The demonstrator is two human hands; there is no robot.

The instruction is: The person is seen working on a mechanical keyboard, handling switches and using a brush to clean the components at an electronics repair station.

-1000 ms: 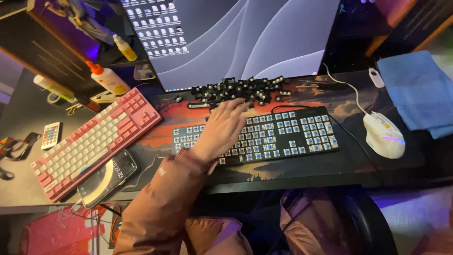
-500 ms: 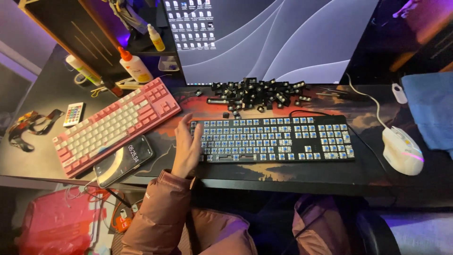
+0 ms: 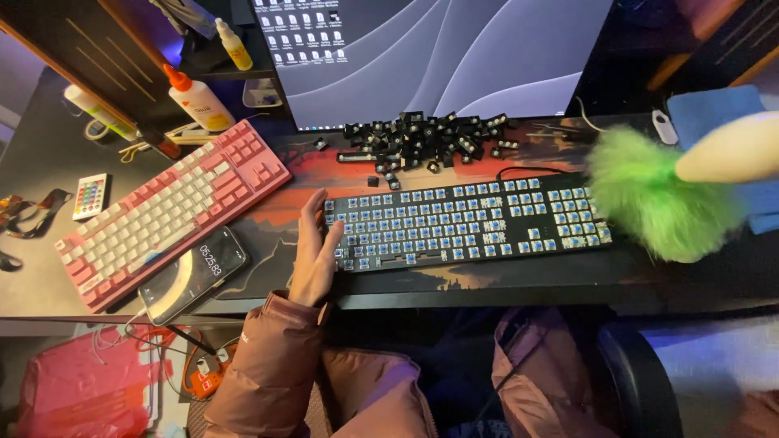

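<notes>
A black keyboard (image 3: 462,223) lies on the desk mat with its keycaps off, showing rows of blue switches. My left hand (image 3: 315,251) rests flat at its left end, fingers touching the frame and holding nothing. A fluffy green duster (image 3: 649,195) on a pale handle (image 3: 726,154) reaches in from the right and covers the keyboard's right end. My right hand is out of frame. A heap of black keycaps (image 3: 422,138) lies behind the keyboard, under the monitor (image 3: 446,57).
A pink and white keyboard (image 3: 170,207) sits slanted at the left, with a lit phone (image 3: 193,274) at its near corner. A small remote (image 3: 89,196), a white glue bottle (image 3: 195,97) and a yellow bottle (image 3: 231,45) stand further left. A blue cloth (image 3: 714,109) lies at the far right.
My left hand slid from the middle of the black keyboard to its left end. The green duster came in from the right and now hides the white mouse.
</notes>
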